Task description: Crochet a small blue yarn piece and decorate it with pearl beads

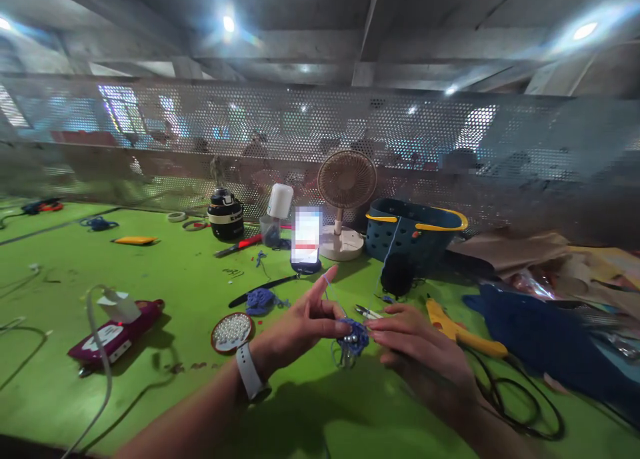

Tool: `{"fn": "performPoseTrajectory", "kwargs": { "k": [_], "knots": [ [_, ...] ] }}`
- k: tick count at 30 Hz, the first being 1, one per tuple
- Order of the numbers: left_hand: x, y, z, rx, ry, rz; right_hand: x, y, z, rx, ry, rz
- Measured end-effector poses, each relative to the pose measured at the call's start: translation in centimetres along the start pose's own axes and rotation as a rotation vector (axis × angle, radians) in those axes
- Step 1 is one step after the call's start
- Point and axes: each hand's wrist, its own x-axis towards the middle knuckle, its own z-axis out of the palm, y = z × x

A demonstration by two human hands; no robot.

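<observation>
Left grip [315,320] pinches a blue crocheted piece [359,332] with silvery beads [352,338] above the green desk [175,279]; right grip [423,349] is at its edge, though whether it clamps anything, I cannot tell.

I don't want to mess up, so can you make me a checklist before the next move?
1. Blue crocheted piece pinched by the left hand: ok.
2. Yarn strand at the left index finger: ok.
3. Slim metal-tipped tool firmly gripped at the right hand's fingertips: cannot tell.
4. White beads gathered in their round dish: ok.
5. Yellow glue gun cool: cannot tell.
6. Stitches all neat: cannot tell, too small.
</observation>
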Motion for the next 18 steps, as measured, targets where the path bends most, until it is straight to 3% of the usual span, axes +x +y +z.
{"fn": "performPoseTrajectory", "kwargs": {
  "k": [10,13,18],
  "knots": [
    [0.1,0.4,-0.1,0.052,0.004,0.004,0.1,-0.4,-0.2,0.21,0.128,0.266],
    [0.0,0.3,0.0,0.072,0.029,0.027,-0.4,-0.1,0.0,0.148,0.096,0.166],
    [0.1,0.0,0.6,0.1,0.074,0.1,-1.2,-0.2,0.7,-0.165,0.043,-0.012]
  ]
}}
